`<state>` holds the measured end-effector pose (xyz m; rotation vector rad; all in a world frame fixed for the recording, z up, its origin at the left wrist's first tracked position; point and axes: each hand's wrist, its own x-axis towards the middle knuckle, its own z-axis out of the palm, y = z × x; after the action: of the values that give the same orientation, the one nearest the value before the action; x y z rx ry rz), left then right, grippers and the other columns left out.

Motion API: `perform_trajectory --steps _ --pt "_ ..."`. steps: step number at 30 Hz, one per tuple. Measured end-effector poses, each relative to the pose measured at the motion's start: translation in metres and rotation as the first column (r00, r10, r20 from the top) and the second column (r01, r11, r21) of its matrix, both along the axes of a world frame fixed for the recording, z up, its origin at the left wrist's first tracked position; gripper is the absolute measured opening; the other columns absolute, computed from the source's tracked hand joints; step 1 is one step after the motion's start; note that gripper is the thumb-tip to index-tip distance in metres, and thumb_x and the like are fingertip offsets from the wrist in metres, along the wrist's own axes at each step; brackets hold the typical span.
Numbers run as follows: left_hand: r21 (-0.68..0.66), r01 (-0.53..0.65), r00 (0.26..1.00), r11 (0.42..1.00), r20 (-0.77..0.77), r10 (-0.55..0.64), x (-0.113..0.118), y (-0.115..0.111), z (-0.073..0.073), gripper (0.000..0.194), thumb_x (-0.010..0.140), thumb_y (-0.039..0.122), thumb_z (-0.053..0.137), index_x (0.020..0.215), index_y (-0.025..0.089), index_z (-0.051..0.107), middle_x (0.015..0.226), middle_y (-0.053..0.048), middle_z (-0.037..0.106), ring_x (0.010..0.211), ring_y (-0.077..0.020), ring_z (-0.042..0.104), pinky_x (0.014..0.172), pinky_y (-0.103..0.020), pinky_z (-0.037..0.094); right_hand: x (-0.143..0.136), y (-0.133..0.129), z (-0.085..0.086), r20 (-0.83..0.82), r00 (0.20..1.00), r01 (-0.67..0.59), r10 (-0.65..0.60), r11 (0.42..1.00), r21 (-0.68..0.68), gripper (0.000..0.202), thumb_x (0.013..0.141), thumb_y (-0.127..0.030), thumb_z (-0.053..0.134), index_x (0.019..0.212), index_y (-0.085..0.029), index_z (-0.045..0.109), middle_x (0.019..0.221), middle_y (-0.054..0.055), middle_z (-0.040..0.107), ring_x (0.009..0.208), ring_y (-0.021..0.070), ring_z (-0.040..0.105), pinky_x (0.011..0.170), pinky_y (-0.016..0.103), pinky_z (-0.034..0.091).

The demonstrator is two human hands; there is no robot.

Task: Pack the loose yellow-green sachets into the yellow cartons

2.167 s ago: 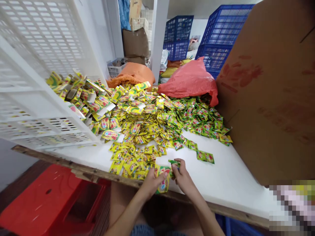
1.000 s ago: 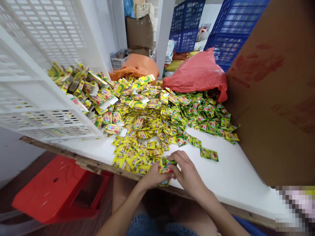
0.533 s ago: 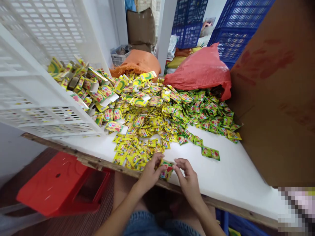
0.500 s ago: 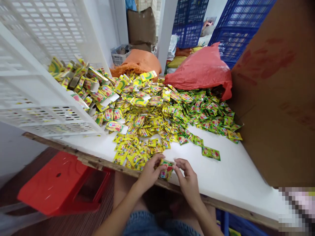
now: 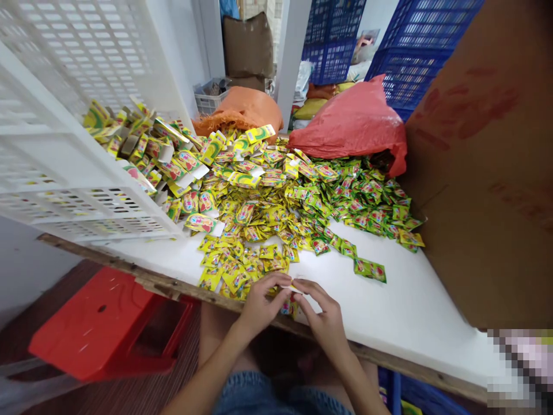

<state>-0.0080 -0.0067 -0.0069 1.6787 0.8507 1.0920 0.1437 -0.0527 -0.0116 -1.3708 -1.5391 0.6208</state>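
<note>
Over the table's front edge, my left hand [image 5: 262, 302] and my right hand [image 5: 323, 311] pinch a small printed carton [image 5: 288, 306] between them. Its white end flap shows at the top, between my fingertips; my fingers cover much of the rest. Just beyond my left hand lie many small yellow sachets [image 5: 233, 274]. Farther back to the right, green sachets [image 5: 371, 213] are heaped, and one green pair [image 5: 370, 269] lies apart on the white tabletop [image 5: 415, 305]. More yellow cartons [image 5: 203, 222], several with flaps open, spread from the left.
A white plastic crate [image 5: 86, 167] lies tipped at the left, cartons spilling from it. An orange sack [image 5: 250, 109] and a red bag [image 5: 354, 121] stand behind the heap. At the right rises a large cardboard box [image 5: 484, 190]. A red stool [image 5: 95, 323] is below left.
My right fingers have moved left and closed in over the carton's top, beside my left fingertips. The white flap now lies across the top, and less of the printed face shows.
</note>
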Motion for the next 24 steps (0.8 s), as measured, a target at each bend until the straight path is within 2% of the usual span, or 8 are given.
perform_trajectory --steps 4,8,10,15,18,21,24 --pt "-0.05 -0.033 0.999 0.998 -0.01 0.033 0.001 -0.002 0.008 0.014 0.081 0.021 0.055 0.088 0.019 0.067 0.095 -0.006 0.068 0.095 -0.017 0.06 0.089 -0.029 0.044 0.002 -0.001 0.007 0.019 0.999 0.048 -0.047 0.997 -0.059 0.021 0.085 -0.031 0.051 0.097 -0.022 0.065 0.099 0.005 0.067 0.095 0.0192 0.06 0.086 0.033 0.047" --pt "-0.137 -0.039 0.999 0.99 -0.022 0.036 0.004 0.001 0.006 0.015 0.077 0.019 0.059 0.091 0.019 0.065 0.094 -0.005 0.067 0.09 -0.0167 0.061 0.083 -0.026 0.046 0.002 0.001 0.014 0.065 0.996 0.065 -0.055 0.984 -0.168 0.024 0.083 -0.036 0.052 0.097 -0.021 0.064 0.093 0.005 0.068 0.081 0.0177 0.062 0.069 0.026 0.05" --pt "-0.146 -0.037 0.999 0.989 -0.022 0.034 0.005 0.004 0.004 0.013 0.076 0.018 0.06 0.087 0.018 0.066 0.091 -0.005 0.067 0.088 -0.0166 0.061 0.081 -0.026 0.046 0.002 0.003 0.016 0.063 0.997 0.06 -0.048 0.98 -0.189 0.023 0.083 -0.037 0.052 0.094 -0.02 0.064 0.089 0.004 0.068 0.077 0.0167 0.061 0.066 0.025 0.049" --pt "-0.146 -0.065 0.998 0.987 -0.032 0.06 0.01 0.008 0.005 0.011 0.078 0.021 0.058 0.082 0.018 0.067 0.082 -0.003 0.067 0.079 -0.0156 0.061 0.074 -0.024 0.046 0.003 0.007 0.019 -0.035 0.997 0.057 -0.065 0.982 -0.181 0.022 0.083 -0.037 0.051 0.088 -0.019 0.063 0.081 0.003 0.068 0.073 0.0164 0.061 0.071 0.026 0.047" --pt "-0.14 -0.043 0.999 0.989 0.021 0.047 0.01 0.007 0.003 0.011 0.078 0.023 0.059 0.082 0.018 0.068 0.084 -0.004 0.068 0.083 -0.0163 0.062 0.078 -0.026 0.046 0.002 0.007 0.017 -0.071 0.996 0.046 -0.059 0.983 -0.177 0.022 0.083 -0.038 0.052 0.086 -0.019 0.063 0.081 0.004 0.068 0.076 0.0172 0.062 0.071 0.027 0.048" --pt "-0.158 -0.014 0.995 0.987 0.091 0.029 0.004 0.004 -0.001 0.012 0.078 0.025 0.061 0.083 0.019 0.07 0.088 -0.005 0.069 0.088 -0.0179 0.062 0.083 -0.029 0.046 0.0 0.002 0.012 -0.111 0.991 0.054 -0.07 0.988 -0.144 0.022 0.084 -0.037 0.052 0.087 -0.02 0.065 0.087 0.004 0.068 0.083 0.0181 0.063 0.075 0.028 0.048" --pt "-0.145 0.018 0.997 0.989 0.075 -0.007 -0.003 0.002 -0.001 0.013 0.078 0.025 0.061 0.084 0.02 0.072 0.087 -0.005 0.07 0.087 -0.0185 0.063 0.084 -0.031 0.047 0.0 -0.005 0.002 -0.159 0.986 0.033 -0.047 0.996 -0.087 0.018 0.083 -0.034 0.054 0.085 -0.02 0.066 0.092 0.005 0.068 0.09 0.0194 0.062 0.083 0.033 0.048"
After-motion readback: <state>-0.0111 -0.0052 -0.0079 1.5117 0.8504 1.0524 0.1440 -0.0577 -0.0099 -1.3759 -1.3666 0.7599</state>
